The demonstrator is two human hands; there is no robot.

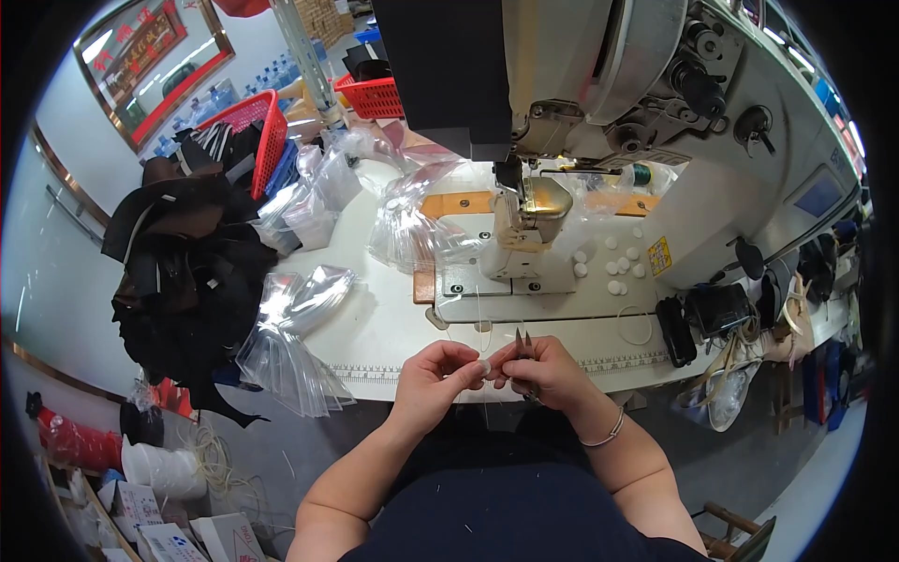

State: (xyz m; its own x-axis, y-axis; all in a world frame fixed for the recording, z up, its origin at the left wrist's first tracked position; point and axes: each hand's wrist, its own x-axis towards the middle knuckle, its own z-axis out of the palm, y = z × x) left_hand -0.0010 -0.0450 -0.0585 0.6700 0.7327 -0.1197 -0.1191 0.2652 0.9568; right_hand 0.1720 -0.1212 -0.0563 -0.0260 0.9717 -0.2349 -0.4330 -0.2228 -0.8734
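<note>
Close in front of my body, at the table's near edge, both hands meet fingertip to fingertip. My left hand (436, 373) is closed in a pinch on a small white piece (483, 367), whose exact kind is too small to make out. Wrapped in my right hand (549, 373) is a pair of thread snips (523, 345), their dark points sticking up past the fingers. The right fingertips touch or nearly touch the white piece. A thin pale thread seems to run from the sewing machine (532, 225) down to my fingers.
Several white discs (612, 268) lie right of the needle area. Clear plastic sheets (298, 342) and a heap of black material (192, 290) are at the left, a red basket (272, 140) behind. A black case (674, 332) sits right; a ruler strip (365, 374) lines the front edge.
</note>
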